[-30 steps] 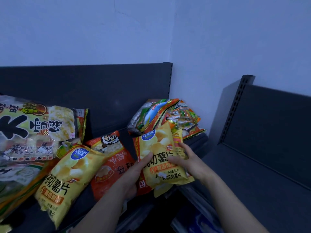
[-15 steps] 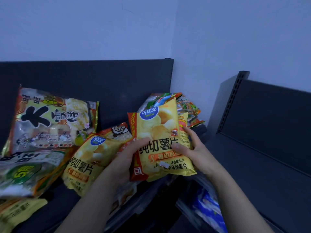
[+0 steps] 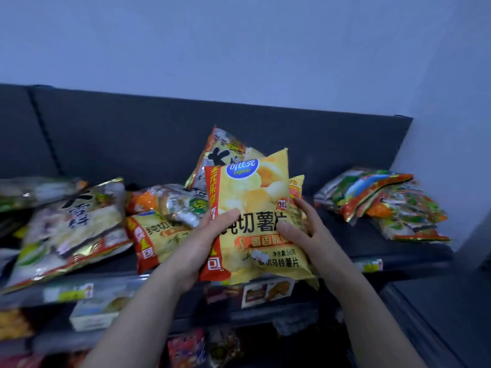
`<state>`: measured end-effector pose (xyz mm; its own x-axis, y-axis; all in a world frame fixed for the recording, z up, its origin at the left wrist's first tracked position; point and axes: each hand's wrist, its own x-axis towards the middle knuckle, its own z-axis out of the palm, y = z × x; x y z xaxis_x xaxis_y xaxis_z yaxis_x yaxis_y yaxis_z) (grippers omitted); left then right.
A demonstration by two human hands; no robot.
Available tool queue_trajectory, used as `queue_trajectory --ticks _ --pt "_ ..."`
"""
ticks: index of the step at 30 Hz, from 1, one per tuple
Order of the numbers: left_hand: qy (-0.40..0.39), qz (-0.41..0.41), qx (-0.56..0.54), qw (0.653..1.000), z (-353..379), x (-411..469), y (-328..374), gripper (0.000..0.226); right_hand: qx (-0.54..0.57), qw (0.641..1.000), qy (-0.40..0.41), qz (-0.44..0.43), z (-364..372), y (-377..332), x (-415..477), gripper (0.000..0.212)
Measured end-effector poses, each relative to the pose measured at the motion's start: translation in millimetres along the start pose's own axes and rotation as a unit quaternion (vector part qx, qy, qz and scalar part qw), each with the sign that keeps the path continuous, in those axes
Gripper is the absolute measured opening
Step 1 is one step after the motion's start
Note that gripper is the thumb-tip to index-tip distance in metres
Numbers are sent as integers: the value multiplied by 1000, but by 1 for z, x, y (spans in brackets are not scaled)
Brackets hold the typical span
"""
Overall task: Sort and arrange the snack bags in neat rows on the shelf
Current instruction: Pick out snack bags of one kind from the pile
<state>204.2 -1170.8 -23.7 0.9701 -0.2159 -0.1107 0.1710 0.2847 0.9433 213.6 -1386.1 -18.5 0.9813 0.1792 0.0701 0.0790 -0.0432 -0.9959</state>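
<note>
Now the left hand [image 3: 202,245] and right hand [image 3: 308,235] each clasp a side of a puffy yellow foil crisp bag [image 3: 255,203], upright between them above the dark metal shelf [image 3: 353,243]; a second yellow bag [image 3: 297,185] behind, by the right fingers, may slip loose.

1. The shelf [image 3: 353,240] is dark grey, and a tall dark back wall [image 3: 159,134] stands behind it.
2. At the right end lies a messy pile of green and orange bags [image 3: 385,203], one on top of another.
3. Near the middle a yellow chip bag [image 3: 156,237] lies flat, and its red side reaches the front edge.
4. A silver and green bag [image 3: 183,205] lies partly on top of it.
5. A tall cracker bag [image 3: 223,152] stands by the back wall.
6. Toward the left end a wide cracker bag [image 3: 71,229] lies tilted.
7. A small price tag [image 3: 369,264] sits on the front edge.
</note>
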Motion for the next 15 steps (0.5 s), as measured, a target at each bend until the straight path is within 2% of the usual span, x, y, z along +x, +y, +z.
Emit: queue_trajectory --ticks 8,15 --pt "200 28 -25 979 -92 -128 13 64 14 980 -198 13 143 1 -3 107" --pt "309 59 -27 949 -175 -227 33 68 13 949 -316 7 280 -8 -9 118"
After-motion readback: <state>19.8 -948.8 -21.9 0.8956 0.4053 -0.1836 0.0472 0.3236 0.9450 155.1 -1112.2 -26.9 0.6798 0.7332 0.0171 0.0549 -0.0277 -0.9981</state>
